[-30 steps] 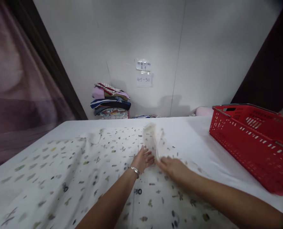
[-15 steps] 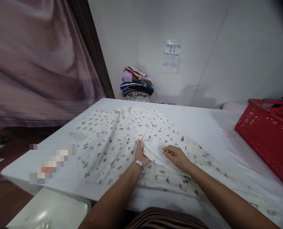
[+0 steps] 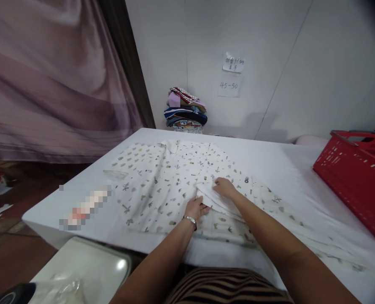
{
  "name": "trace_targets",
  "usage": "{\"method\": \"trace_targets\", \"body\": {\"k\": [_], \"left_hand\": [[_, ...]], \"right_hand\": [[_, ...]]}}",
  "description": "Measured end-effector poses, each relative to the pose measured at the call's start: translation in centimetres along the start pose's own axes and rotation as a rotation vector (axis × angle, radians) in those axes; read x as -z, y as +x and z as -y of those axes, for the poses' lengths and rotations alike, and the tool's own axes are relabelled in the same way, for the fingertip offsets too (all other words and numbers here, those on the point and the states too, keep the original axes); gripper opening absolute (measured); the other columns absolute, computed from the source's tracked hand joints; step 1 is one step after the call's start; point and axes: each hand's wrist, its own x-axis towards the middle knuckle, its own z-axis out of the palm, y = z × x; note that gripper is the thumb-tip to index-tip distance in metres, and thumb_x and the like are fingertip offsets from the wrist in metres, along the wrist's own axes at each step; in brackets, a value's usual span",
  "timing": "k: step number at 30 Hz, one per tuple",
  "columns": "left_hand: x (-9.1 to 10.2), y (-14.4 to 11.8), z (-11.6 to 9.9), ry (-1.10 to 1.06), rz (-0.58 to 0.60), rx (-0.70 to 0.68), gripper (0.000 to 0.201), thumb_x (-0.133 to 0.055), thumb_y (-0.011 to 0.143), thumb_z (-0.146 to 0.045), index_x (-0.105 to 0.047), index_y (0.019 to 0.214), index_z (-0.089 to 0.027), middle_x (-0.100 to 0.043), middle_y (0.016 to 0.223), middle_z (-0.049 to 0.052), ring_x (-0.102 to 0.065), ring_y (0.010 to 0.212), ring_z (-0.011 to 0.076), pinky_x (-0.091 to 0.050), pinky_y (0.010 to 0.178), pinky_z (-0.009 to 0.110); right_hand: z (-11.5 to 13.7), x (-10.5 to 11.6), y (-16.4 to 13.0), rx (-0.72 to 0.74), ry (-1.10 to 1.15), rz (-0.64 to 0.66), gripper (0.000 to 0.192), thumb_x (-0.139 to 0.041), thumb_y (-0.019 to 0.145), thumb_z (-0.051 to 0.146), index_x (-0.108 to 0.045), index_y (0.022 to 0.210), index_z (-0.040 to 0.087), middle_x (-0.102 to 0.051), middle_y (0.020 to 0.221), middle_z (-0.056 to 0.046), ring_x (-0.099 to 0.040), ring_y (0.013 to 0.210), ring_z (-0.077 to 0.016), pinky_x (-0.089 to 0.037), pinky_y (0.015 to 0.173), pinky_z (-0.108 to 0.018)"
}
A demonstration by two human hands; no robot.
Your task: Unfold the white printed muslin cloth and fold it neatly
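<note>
Pinching a fold of the printed garment (image 3: 174,185), both the left hand (image 3: 197,207) and the right hand (image 3: 224,187) work on a white table (image 3: 269,160) before a white wall (image 3: 269,63), red basket (image 3: 354,177) right.

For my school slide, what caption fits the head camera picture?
Both hands, left hand and right hand, press a folded flap of the printed garment on the white table.

A garment (image 3: 174,181) lies on the table (image 3: 269,156), basket (image 3: 354,173) right, clothes stack (image 3: 186,110) behind.
</note>
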Motion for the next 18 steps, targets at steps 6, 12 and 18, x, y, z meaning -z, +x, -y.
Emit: {"method": "trace_targets", "body": {"k": [6,12,18], "left_hand": [[-0.2,0.2,-0.6,0.125,0.041,-0.096,0.012,-0.067,0.07,-0.019,-0.056,0.074,-0.013,-0.062,0.062,0.002,-0.061,0.056,0.0139,-0.054,0.059,0.028],[-1.5,-0.3,-1.2,0.235,0.052,-0.213,0.015,-0.07,0.064,-0.021,-0.058,0.071,-0.014,-0.057,0.055,-0.002,-0.056,0.049,0.0113,-0.05,0.05,0.023],[-2.2,-2.1,-1.6,0.247,0.118,-0.275,0.025,-0.073,0.061,-0.026,-0.057,0.078,-0.016,-0.061,0.061,-0.003,-0.057,0.049,0.0102,-0.049,0.051,0.022]], "right_hand": [[-1.3,7.2,-0.9,0.103,0.267,-0.445,0.02,-0.05,0.077,0.034,-0.061,0.079,0.018,-0.062,0.073,-0.001,-0.056,0.068,-0.015,-0.043,0.063,-0.025],[1.1,13.9,-6.1,0.471,0.192,-0.829,0.012,-0.051,0.081,0.028,-0.06,0.082,0.02,-0.06,0.083,-0.003,-0.053,0.075,-0.0153,-0.043,0.069,-0.028],[1.9,5.9,-9.0,0.588,0.206,-0.23,0.02,-0.046,0.084,0.02,-0.062,0.096,0.022,-0.062,0.088,-0.004,-0.056,0.081,-0.0156,-0.043,0.072,-0.028]]}}
